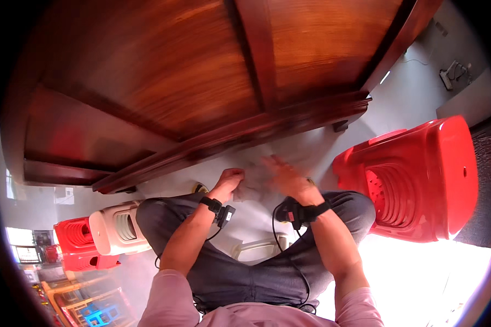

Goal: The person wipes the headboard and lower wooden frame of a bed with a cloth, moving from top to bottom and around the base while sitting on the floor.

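Note:
My left hand (230, 182) is closed, with its fingers on a crumpled grey cloth (249, 191) that hangs between my two hands. To the right of the cloth, my right hand (290, 177) is smeared by motion; its fingers look stretched out, and I see nothing held in them. Both hands are above the floor between my knees, in front of a large dark red-brown wooden cabinet (202, 71). The cabinet's moulded base edge (240, 133) lies just beyond my hands. Black straps with small devices are round both wrists.
A red plastic stool (414, 180) stands close by my right knee. At the left are a pale pink stool (112, 231) and a red stool (71, 234). Between my legs is a low whitish stool (256, 248). Cables hang from my wrists.

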### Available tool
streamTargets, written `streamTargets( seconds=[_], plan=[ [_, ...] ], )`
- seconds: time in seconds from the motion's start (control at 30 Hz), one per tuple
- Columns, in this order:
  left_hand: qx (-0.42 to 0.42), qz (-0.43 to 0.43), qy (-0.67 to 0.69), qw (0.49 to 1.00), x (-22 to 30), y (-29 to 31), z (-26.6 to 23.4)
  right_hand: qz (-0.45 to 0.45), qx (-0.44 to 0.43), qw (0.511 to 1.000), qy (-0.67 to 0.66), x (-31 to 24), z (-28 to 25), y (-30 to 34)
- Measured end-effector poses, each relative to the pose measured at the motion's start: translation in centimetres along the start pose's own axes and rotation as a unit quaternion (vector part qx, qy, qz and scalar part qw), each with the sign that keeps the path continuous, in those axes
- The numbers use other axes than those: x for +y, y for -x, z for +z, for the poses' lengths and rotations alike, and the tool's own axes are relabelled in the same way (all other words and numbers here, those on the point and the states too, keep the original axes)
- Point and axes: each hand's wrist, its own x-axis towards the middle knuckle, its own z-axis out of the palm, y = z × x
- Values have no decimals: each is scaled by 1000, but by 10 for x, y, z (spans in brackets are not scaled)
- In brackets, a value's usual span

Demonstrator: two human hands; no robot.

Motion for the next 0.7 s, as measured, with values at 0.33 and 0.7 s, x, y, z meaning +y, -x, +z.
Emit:
streamTargets(
  seconds=[0.33,0.7],
  plan=[
    [-78,146,-21,986,94,82,-20,220,221,923,-226,39,94,-40],
    [-31,241,157,957,143,107,-77,273,423,813,-291,37,85,-114]
  ],
)
